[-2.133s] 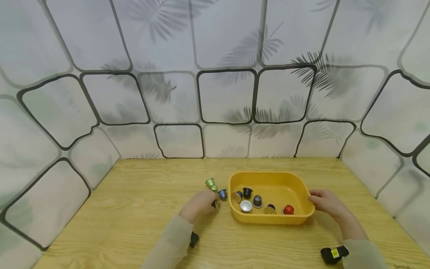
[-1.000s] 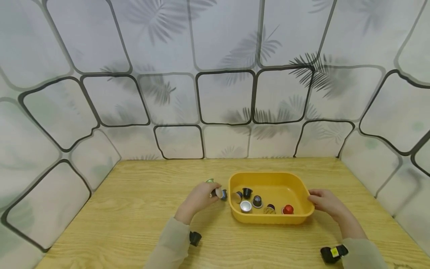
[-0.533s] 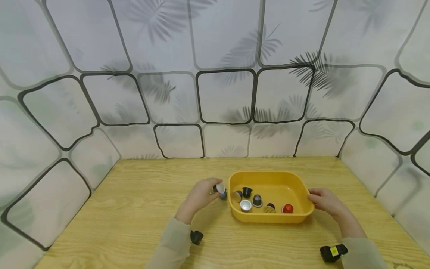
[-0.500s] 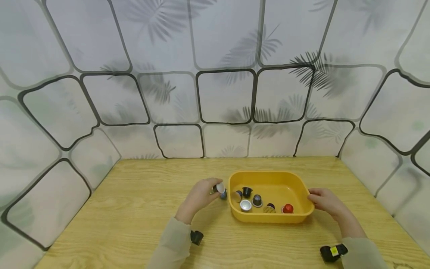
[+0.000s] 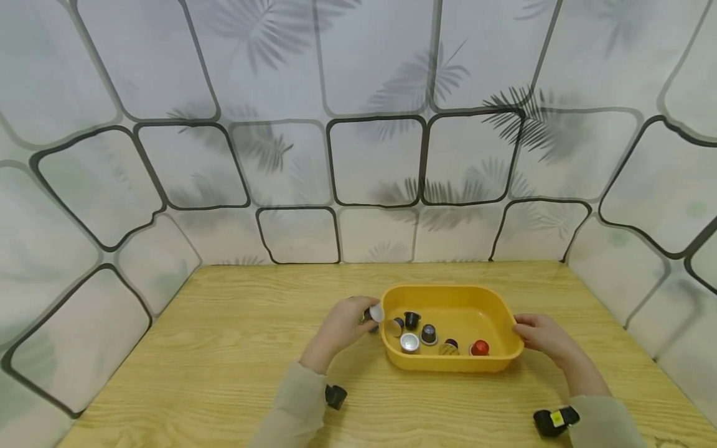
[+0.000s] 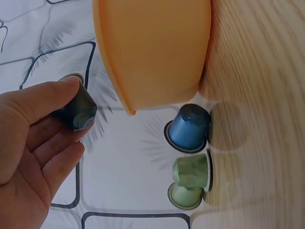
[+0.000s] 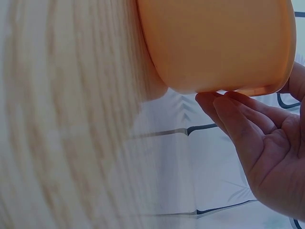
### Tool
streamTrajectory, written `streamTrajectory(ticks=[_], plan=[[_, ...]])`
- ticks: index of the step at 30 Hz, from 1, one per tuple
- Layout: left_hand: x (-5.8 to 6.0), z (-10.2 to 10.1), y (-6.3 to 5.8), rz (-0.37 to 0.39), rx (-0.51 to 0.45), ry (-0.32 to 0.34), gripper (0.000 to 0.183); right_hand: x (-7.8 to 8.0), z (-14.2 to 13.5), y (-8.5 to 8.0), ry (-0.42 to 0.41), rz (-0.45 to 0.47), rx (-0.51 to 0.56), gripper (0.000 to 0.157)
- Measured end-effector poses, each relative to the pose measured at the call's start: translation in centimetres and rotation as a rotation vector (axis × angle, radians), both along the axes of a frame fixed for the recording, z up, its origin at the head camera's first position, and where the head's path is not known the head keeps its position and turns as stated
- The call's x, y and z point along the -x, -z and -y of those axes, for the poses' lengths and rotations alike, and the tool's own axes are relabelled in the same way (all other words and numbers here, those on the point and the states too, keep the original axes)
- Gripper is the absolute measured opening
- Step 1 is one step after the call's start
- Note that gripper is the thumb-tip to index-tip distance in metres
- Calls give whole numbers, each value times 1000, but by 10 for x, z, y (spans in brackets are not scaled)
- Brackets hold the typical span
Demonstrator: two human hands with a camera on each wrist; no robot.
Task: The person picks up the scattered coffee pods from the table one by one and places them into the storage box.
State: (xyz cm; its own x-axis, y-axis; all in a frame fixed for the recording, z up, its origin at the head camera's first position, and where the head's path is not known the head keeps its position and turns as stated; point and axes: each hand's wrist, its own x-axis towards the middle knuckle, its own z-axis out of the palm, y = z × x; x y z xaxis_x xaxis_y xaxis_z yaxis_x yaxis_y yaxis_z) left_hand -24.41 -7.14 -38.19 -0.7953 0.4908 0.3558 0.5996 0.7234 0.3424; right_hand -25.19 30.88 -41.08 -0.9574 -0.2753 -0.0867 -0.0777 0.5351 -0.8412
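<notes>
"What could go wrong from here?"

"The dark capsule [image 6: 74, 109] sits tilted in a narrow pinch of the left hand's [image 5: 344, 320] fingers, by the rim of the yellow tray [image 5: 454, 364], just below the middle of the head view. A loose pinch could drop it; a low pass could clip the rim and send it onto the bench [image 5: 224, 361]."

"And the right hand [image 5: 543, 337]?"

"Its fingers hold the tray's wall, lower right of the head view. A tug could shift the tray and roll its contents."

"Counts?"

"One tray. Six capsules inside: beige-lidded capsule [image 5: 394, 327], black capsule [image 5: 411, 320], grey capsule [image 5: 429, 334], silver-lidded capsule [image 5: 409, 343], yellow-lidded capsule [image 5: 449, 349], red capsule [image 5: 480, 348]. One held. Three outside, right of centre in the left wrist view: one blue capsule [image 6: 191, 126], two green capsules [image 6: 191, 171]."
</notes>
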Motion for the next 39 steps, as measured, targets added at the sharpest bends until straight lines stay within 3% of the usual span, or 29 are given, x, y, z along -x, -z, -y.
streamTrajectory(ticks=[7, 18, 26, 34, 39], plan=[[2, -13, 0, -20, 8, 17, 30, 0, 0, 1, -2, -6, 17, 41], [9, -44, 7, 30, 13, 74, 33, -1, -2, 1, 16, -5, 0, 43], [10, -76, 11, 40, 35, 35, 33, 0, -2, 5, 3, -14, 11, 42], [13, -109, 12, 18, 141, -12, 20, -1, -2, 3, 11, -1, 6, 43], [17, -123, 13, 48, 162, -1, 19, 1, -1, 3, 20, 2, 6, 42]])
